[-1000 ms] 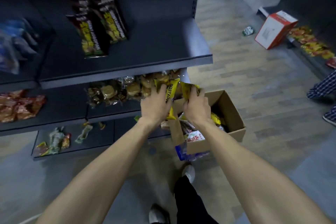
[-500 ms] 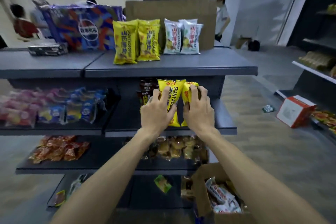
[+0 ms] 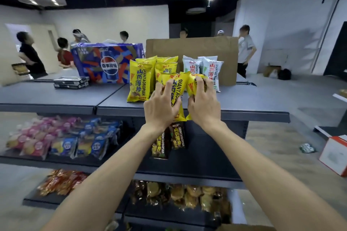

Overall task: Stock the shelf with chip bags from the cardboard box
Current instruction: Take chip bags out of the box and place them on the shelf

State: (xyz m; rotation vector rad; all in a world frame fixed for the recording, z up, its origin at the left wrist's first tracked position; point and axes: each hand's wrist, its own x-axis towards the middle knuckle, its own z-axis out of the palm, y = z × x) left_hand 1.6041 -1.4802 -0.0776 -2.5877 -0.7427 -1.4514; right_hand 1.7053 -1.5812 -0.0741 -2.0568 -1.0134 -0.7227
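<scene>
Carefully now: left hand [image 3: 161, 107] and right hand [image 3: 203, 105] each clutch a glossy yellow chip bag [image 3: 177, 88]; stand them upright beside the yellow row [image 3: 139, 80] on the grey top shelf [image 3: 244, 99].

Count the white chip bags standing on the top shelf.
2: one white chip bag left, one right, upright before the cardboard sheet; more may hide behind.

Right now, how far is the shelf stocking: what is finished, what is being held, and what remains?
Done: several yellow chip bags and white chip bags stand upright on the top shelf. In hand: the left hand holds one yellow bag and the right hand holds another, both at the shelf's front edge, not yet set down. Left: placing these two; the cardboard box barely shows, so its contents cannot be told.
</scene>
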